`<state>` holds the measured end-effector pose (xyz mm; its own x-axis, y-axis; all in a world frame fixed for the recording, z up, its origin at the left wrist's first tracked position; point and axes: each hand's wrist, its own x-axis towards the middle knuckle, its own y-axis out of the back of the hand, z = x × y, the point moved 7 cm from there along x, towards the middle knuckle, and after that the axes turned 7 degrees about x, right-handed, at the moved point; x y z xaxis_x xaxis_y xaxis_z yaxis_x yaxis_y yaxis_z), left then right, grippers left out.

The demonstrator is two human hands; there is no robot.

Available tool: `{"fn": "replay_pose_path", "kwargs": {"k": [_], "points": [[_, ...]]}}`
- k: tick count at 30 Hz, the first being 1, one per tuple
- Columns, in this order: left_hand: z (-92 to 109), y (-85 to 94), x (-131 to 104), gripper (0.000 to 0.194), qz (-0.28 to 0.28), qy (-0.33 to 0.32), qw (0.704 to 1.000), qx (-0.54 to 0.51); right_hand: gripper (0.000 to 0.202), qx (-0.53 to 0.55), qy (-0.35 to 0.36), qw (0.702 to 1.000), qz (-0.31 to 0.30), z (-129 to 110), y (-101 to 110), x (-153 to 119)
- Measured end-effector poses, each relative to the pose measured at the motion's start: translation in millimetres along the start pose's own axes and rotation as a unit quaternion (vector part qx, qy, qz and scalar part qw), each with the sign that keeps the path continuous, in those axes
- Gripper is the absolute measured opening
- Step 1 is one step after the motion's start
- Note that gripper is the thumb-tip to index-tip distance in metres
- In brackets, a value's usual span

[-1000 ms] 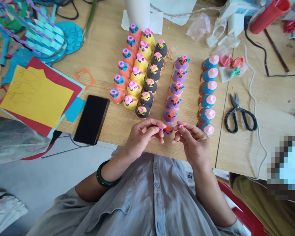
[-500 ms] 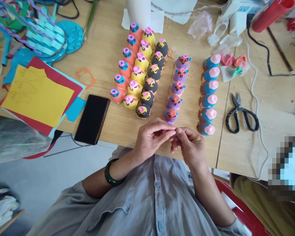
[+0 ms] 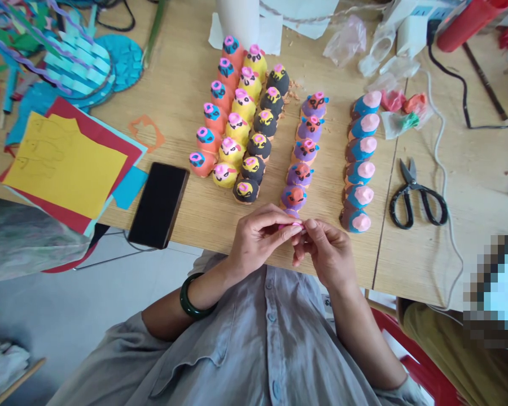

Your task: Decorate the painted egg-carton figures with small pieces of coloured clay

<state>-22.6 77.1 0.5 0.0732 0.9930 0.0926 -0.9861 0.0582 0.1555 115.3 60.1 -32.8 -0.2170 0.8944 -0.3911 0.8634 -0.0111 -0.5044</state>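
Observation:
Just past the table's front edge, my left hand (image 3: 257, 235) pinches a small lump of pink modelling clay (image 3: 295, 225) between thumb and fingers. My right hand (image 3: 329, 247) meets it there, thumb and forefinger closed on the clay's other end. Fingers hide most of the lump. Right beyond my fingertips begins a purple egg-carton strip (image 3: 303, 176) with red clay faces and blue ears; its nearest cup is partly covered. To the right stands a blue strip (image 3: 360, 172) topped with pale pink lumps. Black (image 3: 259, 148), yellow (image 3: 237, 131) and orange (image 3: 228, 91) strips with clay faces stand left.
Black-handled scissors (image 3: 415, 197) lie at right, beside a white cable (image 3: 441, 163) and bagged clay bits (image 3: 410, 110). A phone (image 3: 158, 204) and stacked coloured paper (image 3: 68, 163) are on the left. A white cylinder (image 3: 238, 22) stands behind the strips.
My fingertips have shifted slightly and more of the pink clay shows between them. Both hands stay in the same place, and the strips have not moved.

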Motion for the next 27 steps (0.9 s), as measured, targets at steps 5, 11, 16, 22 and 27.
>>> {"fn": "replay_pose_path", "kwargs": {"k": [5, 11, 16, 22, 27], "points": [[-2.3, -0.1, -0.1, 0.01, -0.003, 0.01, 1.0, -0.015, 0.028, 0.008, -0.008, 1.0, 0.008, 2.3, 0.6, -0.1], [-10.8, -5.7, -2.4, 0.018, -0.034, 0.091, 0.99, -0.102, 0.033, -0.004, -0.007, 1.0, 0.012, 1.9, -1.8, 0.6], [-8.9, -4.4, -2.4, 0.011, -0.019, 0.097, 0.989, -0.11, 0.032, -0.001, -0.007, 1.0, 0.003, 1.6, -4.2, 0.5], [-8.7, -1.0, -0.5, 0.011, -0.001, 0.062, 0.996, -0.059, 0.032, 0.051, -0.051, 0.997, 0.002, 5.4, -6.5, 1.9], [-12.5, -5.8, -1.9, 0.019, -0.032, 0.083, 0.99, -0.109, 0.034, 0.083, -0.072, 0.994, 0.011, 6.4, -7.6, 3.4]]}}
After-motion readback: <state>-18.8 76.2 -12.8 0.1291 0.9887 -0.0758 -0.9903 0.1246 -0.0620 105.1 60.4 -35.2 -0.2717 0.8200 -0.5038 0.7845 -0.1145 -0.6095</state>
